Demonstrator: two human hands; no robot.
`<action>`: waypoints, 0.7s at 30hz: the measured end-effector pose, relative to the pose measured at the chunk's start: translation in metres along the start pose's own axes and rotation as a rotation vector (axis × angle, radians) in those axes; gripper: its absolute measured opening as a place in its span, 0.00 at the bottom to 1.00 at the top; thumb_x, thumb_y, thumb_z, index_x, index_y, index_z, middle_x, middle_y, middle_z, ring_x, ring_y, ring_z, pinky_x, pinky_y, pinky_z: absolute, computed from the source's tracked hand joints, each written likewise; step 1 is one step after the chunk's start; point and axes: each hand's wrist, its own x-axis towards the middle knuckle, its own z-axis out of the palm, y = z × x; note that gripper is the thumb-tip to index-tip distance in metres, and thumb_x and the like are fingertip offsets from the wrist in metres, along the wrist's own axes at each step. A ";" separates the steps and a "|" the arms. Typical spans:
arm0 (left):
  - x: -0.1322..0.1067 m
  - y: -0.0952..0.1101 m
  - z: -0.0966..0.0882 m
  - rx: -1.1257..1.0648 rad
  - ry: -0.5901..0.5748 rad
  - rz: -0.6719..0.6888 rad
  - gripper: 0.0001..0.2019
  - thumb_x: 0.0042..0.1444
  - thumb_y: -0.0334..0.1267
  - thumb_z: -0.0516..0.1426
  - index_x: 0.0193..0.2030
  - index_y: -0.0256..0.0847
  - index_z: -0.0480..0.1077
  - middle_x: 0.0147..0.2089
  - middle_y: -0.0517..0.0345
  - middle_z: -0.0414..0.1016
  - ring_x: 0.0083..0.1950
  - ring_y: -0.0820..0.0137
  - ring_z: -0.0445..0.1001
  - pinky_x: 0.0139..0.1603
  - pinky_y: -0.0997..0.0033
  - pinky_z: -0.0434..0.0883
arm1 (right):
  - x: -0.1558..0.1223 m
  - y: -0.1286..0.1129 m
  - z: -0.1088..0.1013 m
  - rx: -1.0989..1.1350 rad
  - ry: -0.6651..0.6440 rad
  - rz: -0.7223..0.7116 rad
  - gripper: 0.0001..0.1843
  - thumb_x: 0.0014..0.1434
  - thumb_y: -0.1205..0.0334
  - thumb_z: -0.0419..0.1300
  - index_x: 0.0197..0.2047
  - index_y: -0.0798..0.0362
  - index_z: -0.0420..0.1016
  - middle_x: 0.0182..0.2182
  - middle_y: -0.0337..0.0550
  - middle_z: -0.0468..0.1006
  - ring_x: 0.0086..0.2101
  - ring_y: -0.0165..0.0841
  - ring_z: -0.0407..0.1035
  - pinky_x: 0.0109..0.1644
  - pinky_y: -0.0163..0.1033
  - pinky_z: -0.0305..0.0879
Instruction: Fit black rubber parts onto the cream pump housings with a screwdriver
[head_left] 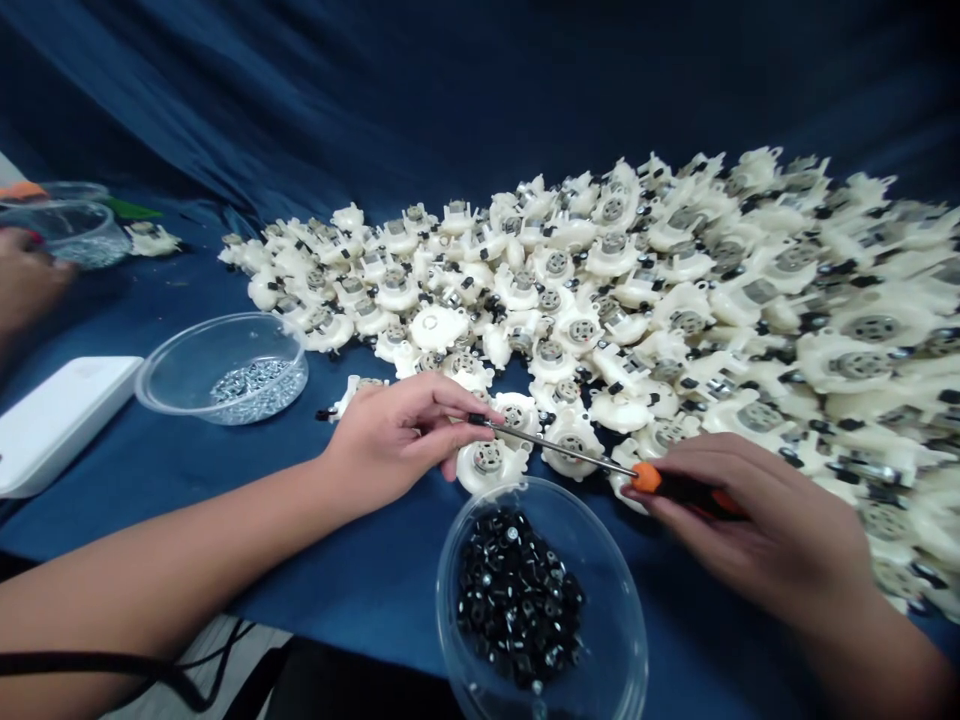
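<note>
My right hand point(750, 525) is shut around the orange-and-black handle of a screwdriver point(562, 451), whose steel shaft runs left across several white plastic motor housings point(570, 440). At the shaft's tip sits a small black part point(475, 419), pinched by the thumb and fingertips of my left hand point(394, 440). Below my hands stands a clear plastic bowl point(626, 620) heaped with small black parts. A large pile of white housings with metal centres point(615, 300) spreads over the blue cloth point(360, 560) beyond my hands.
A clear bowl of small screws point(225, 335) stands left of my left hand, beside a white flat box point(64, 425). At far left, a co-worker's hand point(26, 280) is next to another clear bowl point(82, 235). Dark blue cloth rises behind the pile.
</note>
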 end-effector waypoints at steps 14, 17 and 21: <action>0.000 0.003 0.001 0.015 0.021 -0.031 0.05 0.78 0.39 0.76 0.53 0.43 0.88 0.41 0.55 0.97 0.24 0.71 0.88 0.30 0.75 0.87 | -0.003 0.002 0.004 0.012 -0.064 0.041 0.11 0.85 0.55 0.70 0.66 0.41 0.84 0.46 0.45 0.93 0.39 0.42 0.89 0.45 0.45 0.89; 0.001 0.004 0.001 -0.020 0.030 -0.046 0.05 0.76 0.34 0.77 0.51 0.42 0.88 0.40 0.56 0.96 0.24 0.72 0.88 0.30 0.77 0.86 | -0.007 0.000 0.006 0.036 -0.033 0.080 0.09 0.84 0.56 0.71 0.64 0.40 0.82 0.45 0.45 0.93 0.39 0.42 0.89 0.47 0.46 0.89; 0.002 0.003 0.000 -0.064 -0.004 -0.072 0.05 0.76 0.33 0.76 0.51 0.41 0.86 0.46 0.53 0.98 0.26 0.71 0.90 0.35 0.74 0.91 | -0.006 0.002 0.003 0.042 -0.021 0.049 0.11 0.83 0.62 0.70 0.63 0.38 0.85 0.46 0.43 0.94 0.41 0.43 0.91 0.44 0.46 0.89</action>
